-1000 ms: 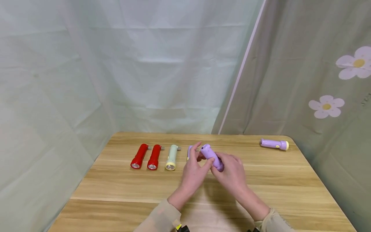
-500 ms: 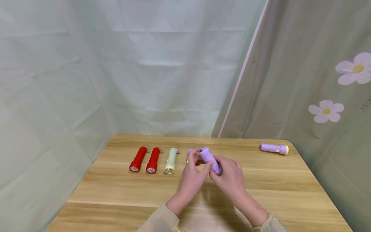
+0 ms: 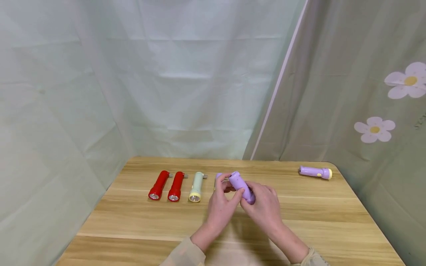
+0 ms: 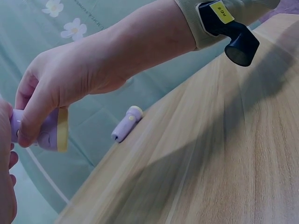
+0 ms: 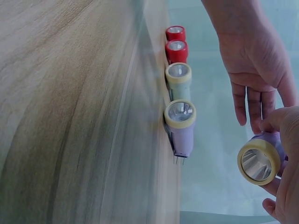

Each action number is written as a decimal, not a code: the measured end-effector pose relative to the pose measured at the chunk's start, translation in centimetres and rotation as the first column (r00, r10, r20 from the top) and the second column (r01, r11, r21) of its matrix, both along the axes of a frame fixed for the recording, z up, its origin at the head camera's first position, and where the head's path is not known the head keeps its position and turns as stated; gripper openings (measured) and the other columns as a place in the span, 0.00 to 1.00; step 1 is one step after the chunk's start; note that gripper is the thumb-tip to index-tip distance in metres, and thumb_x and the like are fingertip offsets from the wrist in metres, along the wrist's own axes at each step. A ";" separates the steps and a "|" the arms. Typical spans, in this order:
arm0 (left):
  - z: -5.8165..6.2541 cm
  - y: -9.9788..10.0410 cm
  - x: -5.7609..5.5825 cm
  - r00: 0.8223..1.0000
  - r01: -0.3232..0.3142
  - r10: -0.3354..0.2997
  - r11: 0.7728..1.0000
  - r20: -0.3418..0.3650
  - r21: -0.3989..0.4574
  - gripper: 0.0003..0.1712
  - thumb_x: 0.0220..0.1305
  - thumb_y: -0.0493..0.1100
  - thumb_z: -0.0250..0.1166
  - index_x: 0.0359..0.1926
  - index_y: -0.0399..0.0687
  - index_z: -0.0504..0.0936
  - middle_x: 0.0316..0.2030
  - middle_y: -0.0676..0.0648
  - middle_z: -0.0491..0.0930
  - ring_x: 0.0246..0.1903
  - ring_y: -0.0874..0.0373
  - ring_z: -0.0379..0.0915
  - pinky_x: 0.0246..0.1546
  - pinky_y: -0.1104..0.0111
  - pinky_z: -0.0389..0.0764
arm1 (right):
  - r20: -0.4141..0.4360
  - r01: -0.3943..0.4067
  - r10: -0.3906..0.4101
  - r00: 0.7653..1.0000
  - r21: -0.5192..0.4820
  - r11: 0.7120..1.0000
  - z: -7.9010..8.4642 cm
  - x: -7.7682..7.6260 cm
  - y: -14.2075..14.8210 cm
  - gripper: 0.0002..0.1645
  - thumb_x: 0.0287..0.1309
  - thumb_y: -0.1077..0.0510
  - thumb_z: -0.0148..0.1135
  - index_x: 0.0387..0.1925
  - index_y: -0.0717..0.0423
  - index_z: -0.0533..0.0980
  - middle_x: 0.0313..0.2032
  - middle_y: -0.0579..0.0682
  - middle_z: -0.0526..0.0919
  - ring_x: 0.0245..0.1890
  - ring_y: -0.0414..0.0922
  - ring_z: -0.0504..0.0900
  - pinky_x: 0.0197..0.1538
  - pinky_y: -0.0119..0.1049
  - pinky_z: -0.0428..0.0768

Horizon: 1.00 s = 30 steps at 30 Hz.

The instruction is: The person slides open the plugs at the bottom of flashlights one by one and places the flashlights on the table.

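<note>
Both hands hold one purple flashlight (image 3: 240, 184) over the table, tilted with its tail end up and to the left. Fingers and thumb of the right hand (image 3: 264, 203) grip it near the head. My left hand (image 3: 221, 207) has its thumb on the body and its index finger at the tail end. In the right wrist view the held flashlight's yellow-rimmed lens (image 5: 258, 163) faces the camera. Partly hidden behind the left hand, a second purple flashlight (image 5: 182, 137) lies on the table with metal prongs sticking out at its tail.
Left of the hands, a light green flashlight (image 3: 196, 184) and two red flashlights, an inner one (image 3: 176, 186) and an outer one (image 3: 160, 184), lie in a row, prongs out. Another purple flashlight (image 3: 314, 171) lies at the table's back right. Curtains (image 3: 199, 92) hang behind the table.
The head view has tilted up a little, so everything sits lower in it. Both hands keep their hold on the purple flashlight, with barely any shift.
</note>
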State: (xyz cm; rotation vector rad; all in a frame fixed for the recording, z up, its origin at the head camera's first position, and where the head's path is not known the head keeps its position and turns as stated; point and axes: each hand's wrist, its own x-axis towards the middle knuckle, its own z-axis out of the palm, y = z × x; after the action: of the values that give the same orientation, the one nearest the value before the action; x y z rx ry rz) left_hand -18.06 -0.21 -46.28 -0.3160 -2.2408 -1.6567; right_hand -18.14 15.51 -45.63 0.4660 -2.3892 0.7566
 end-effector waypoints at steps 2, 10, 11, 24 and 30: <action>-0.1 0.0 0.0 1.000 -0.002 0.002 1.000 -0.011 0.006 0.33 0.67 0.59 0.69 0.66 0.63 0.64 0.44 0.57 0.84 0.44 0.55 0.79 0.49 0.62 0.78 | -0.002 -0.005 0.005 1.000 0.000 1.000 0.0 0.0 0.0 0.26 0.47 0.55 0.79 0.50 0.54 0.83 0.40 0.46 0.88 0.40 0.46 0.85 0.54 0.50 0.74; -0.4 -0.1 0.1 0.998 -0.010 0.012 0.999 -0.058 0.033 0.33 0.66 0.57 0.71 0.66 0.61 0.66 0.43 0.55 0.84 0.44 0.53 0.81 0.47 0.63 0.78 | -0.041 -0.020 0.022 0.999 0.033 0.999 0.1 0.1 0.1 0.26 0.46 0.55 0.79 0.50 0.53 0.83 0.39 0.46 0.88 0.40 0.47 0.85 0.54 0.51 0.73; -0.4 -0.1 0.1 0.998 -0.012 0.014 0.999 -0.065 0.031 0.33 0.66 0.57 0.71 0.66 0.60 0.66 0.43 0.55 0.84 0.43 0.55 0.81 0.47 0.63 0.78 | -0.051 -0.022 0.023 0.998 0.038 0.999 0.1 0.1 0.1 0.26 0.46 0.55 0.79 0.50 0.53 0.83 0.39 0.46 0.88 0.40 0.47 0.84 0.54 0.51 0.73; -0.7 -0.3 -0.1 0.989 0.012 -0.001 0.997 -0.150 0.072 0.33 0.65 0.51 0.73 0.65 0.58 0.67 0.43 0.56 0.83 0.43 0.59 0.80 0.46 0.59 0.79 | -0.147 -0.041 0.051 0.988 0.071 0.997 0.4 0.1 0.2 0.25 0.45 0.55 0.79 0.48 0.53 0.82 0.36 0.47 0.87 0.35 0.48 0.84 0.52 0.53 0.75; -0.6 -0.3 0.1 0.989 0.023 -0.006 0.993 -0.148 0.115 0.34 0.63 0.44 0.75 0.64 0.55 0.67 0.42 0.54 0.83 0.43 0.56 0.79 0.45 0.59 0.78 | -0.169 -0.047 0.059 0.984 0.073 0.996 0.3 0.2 0.1 0.25 0.45 0.55 0.79 0.48 0.52 0.82 0.36 0.47 0.87 0.35 0.49 0.84 0.51 0.52 0.74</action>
State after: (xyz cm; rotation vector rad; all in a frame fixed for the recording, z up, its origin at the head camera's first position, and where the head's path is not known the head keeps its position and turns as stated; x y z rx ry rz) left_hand -17.95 -0.52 -46.87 -0.4122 -2.0306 -1.7039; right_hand -17.98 15.61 -45.35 0.6009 -2.2555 0.6319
